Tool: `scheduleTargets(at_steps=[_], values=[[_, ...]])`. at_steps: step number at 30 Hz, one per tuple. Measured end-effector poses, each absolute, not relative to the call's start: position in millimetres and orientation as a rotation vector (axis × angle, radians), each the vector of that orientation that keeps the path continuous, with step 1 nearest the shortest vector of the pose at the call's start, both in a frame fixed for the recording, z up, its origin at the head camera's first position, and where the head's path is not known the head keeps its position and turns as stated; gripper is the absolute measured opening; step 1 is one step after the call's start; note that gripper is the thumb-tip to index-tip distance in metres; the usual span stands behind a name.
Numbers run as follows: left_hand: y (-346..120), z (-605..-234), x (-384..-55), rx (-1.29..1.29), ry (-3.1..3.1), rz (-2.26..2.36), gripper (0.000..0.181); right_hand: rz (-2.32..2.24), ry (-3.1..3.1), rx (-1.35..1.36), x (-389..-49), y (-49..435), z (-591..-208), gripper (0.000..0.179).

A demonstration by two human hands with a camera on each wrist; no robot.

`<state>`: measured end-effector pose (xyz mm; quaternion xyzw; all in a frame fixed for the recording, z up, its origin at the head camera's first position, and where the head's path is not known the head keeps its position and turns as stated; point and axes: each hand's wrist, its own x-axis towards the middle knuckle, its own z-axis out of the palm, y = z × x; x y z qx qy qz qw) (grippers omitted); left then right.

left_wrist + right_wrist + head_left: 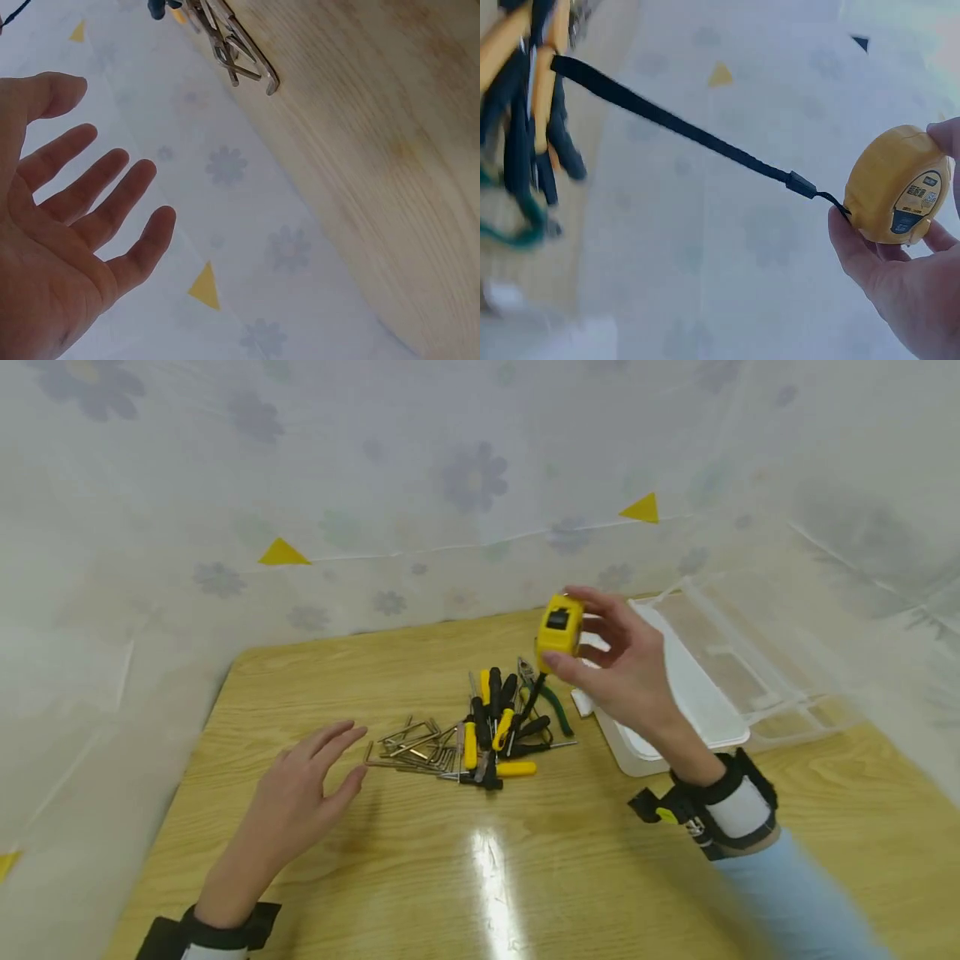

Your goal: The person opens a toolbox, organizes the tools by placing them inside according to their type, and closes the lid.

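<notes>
**Right hand (626, 672) lifts a yellow tape measure (558, 631) above the counter (405, 868)**

Nearest, a light blue sleeve (795, 893) covers the right forearm, with a black and white band (735, 806) round the wrist; a similar band (232, 931) circles the left wrist.

The left hand (300, 793) hovers toward the counter's left edge, its fingers spread and slightly bent, the thumb well apart from them. Its fingertips are near a loose heap of metal hex keys (420, 743), some lying crosswise.

Right of the hex keys, around the middle of the counter, is a pile of screwdrivers (470, 743) with yellow and black handles, pointing in several directions. Pliers (557, 706) with dark green handles lie at the pile's right side.

Above the pile's far right side is the tape measure, pinched between the right hand's thumb and fingers. Its black strap (679, 131) slants down to the tools; whether it touches them I cannot tell.

Toward the counter's right edge is a white container (690, 693), with a clear plastic part (765, 652) beside it reaching toward the far right corner.

Past the far edge hangs a pale flowered sheet (420, 468) bearing yellow triangles (283, 553).
</notes>
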<state>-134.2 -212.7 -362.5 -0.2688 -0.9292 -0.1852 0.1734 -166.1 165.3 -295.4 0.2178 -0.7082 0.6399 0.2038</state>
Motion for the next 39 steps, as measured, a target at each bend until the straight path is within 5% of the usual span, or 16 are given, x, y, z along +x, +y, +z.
scheduleTargets(at_steps=[10, 20, 29, 39], values=[[-197.9, -368.8, -143.6, -0.930, -2.616, -0.488, 0.051, 1.607, -1.728, 0.421, -140.6, 244.7, -266.4, 0.060], [-172.0, -379.1, -132.8, -1.041, -2.667, -0.471, 0.054, 1.194, -2.108, 0.305, -135.6, 264.8, -296.4, 0.073], [-166.2, -383.1, -125.1, -1.033, -2.675, -0.452, 0.054, 0.574, -2.443, 0.621, -158.9, 271.7, -346.3, 0.068], [-166.5, -383.6, -121.4, -1.023, -2.700, -0.437, 0.052, 0.138, -3.031, 0.801, -178.9, 263.0, -358.9, 0.055]])
